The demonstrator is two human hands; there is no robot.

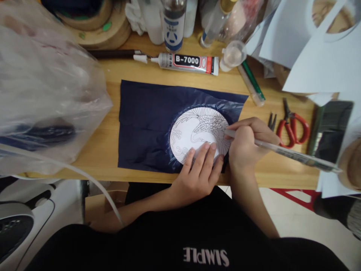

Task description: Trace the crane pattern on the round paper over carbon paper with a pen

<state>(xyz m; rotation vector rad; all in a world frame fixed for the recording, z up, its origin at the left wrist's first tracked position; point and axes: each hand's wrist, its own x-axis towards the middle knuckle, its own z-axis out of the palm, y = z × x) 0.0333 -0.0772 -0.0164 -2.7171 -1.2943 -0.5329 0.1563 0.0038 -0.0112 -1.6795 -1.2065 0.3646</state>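
Note:
An oval white paper (180, 131) printed with a line drawing of a long-necked bird with fine feathers lies on a dark blue sheet (143, 128). My left hand (197, 175) rests on the oval's lower edge, its fingers stretched out flat. Gripped in my right hand (246, 141) is a clear-barrelled pen (299, 153), slanting so its far end points right. The pen's tip end meets the right side of the drawing; whether it touches the paper I cannot tell.
Behind the sheet lie a B-7000 glue tube (187, 62), a labelled bottle (174, 26) and a green pen (252, 81). Red-handled pliers (291, 126) and a dark glossy box (331, 130) are at right. A plastic bag (50, 86) covers the left side; cut papers (313, 56) fill the back right.

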